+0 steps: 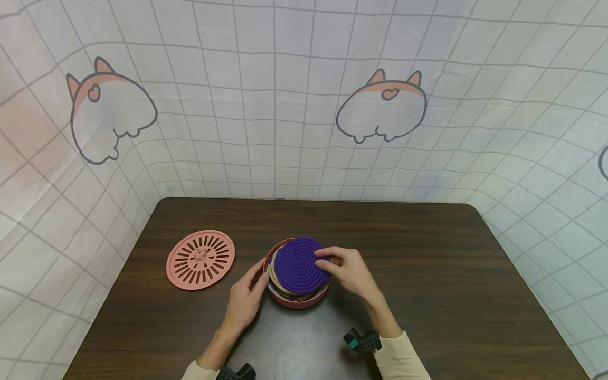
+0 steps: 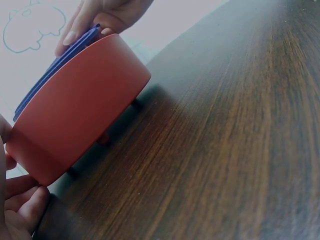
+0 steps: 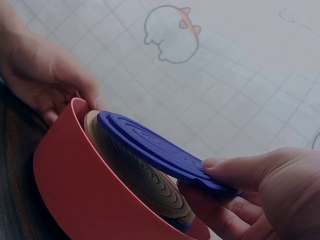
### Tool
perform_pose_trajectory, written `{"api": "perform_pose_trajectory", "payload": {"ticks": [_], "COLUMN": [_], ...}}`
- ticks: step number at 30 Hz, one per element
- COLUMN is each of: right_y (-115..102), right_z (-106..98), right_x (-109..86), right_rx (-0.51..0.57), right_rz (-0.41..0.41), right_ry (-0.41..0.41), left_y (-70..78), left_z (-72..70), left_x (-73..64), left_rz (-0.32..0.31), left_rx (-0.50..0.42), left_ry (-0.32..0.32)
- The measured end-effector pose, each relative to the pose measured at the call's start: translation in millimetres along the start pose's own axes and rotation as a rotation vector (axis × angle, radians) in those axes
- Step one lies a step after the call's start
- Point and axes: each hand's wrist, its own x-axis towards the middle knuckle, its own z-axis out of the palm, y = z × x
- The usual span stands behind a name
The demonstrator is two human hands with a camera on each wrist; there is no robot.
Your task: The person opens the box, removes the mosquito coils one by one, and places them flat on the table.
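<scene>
My right hand (image 1: pixel 349 269) pinches a round purple coaster (image 1: pixel 299 266) with spiral grooves by its right edge, thumb on top and fingers below. In the right wrist view the coaster (image 3: pixel 150 150) is tilted over a round red container (image 3: pixel 70 165), its near edge raised. Beneath it a tan grooved coaster (image 3: pixel 145 175) lies in the container, with a blue edge showing under that. My left hand (image 1: pixel 244 298) grips the container's left side, thumb at the rim. In the left wrist view the container (image 2: pixel 80 100) stands on short feet.
A pink slotted round lid (image 1: pixel 201 259) lies on the dark wooden table (image 1: pixel 404 253) to the left of the container. Behind the table hangs a white gridded cloth (image 1: pixel 285 105) with cartoon drawings. Black wrist cameras (image 1: pixel 363 340) sit on both wrists.
</scene>
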Motion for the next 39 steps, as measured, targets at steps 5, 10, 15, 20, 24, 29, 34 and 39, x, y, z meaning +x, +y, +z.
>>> {"api": "perform_pose_trajectory", "payload": {"ticks": [5,10,15,20,24,29,34,39], "right_y": [-0.5,0.3,1.9,1.4,-11.9,-26.4,-26.1,-25.1], "right_z": [-2.2,-5.2,-7.7,-9.4,-12.2,-15.7,-16.2,-19.0], "right_x": [-0.1,0.1,1.2,1.1,-2.4,-6.2,-3.8,-0.5], "right_rx": [0.023,0.04,0.039,0.043,0.06,0.125,0.153,0.15], "right_rz": [0.016,0.004,-0.005,0.002,0.01,0.019,0.029,0.049], "right_ry": [0.031,0.082,0.132,0.167,0.188,0.216,0.313,0.387], "left_y": [-1.2,-0.4,0.5,-0.4,-0.4,0.2,-0.3,-0.6], "left_z": [-0.2,-0.2,-0.5,-0.4,-0.3,0.0,0.0,0.1], "left_x": [0.4,0.4,1.0,1.2,0.4,-0.4,-0.6,0.4], "left_rz": [0.01,0.009,0.017,0.004,0.007,0.006,0.005,0.004], "left_rx": [0.008,0.01,0.014,0.015,-0.002,-0.01,-0.003,-0.021], "left_ry": [0.001,0.006,0.013,0.009,0.003,0.004,0.003,-0.003]}}
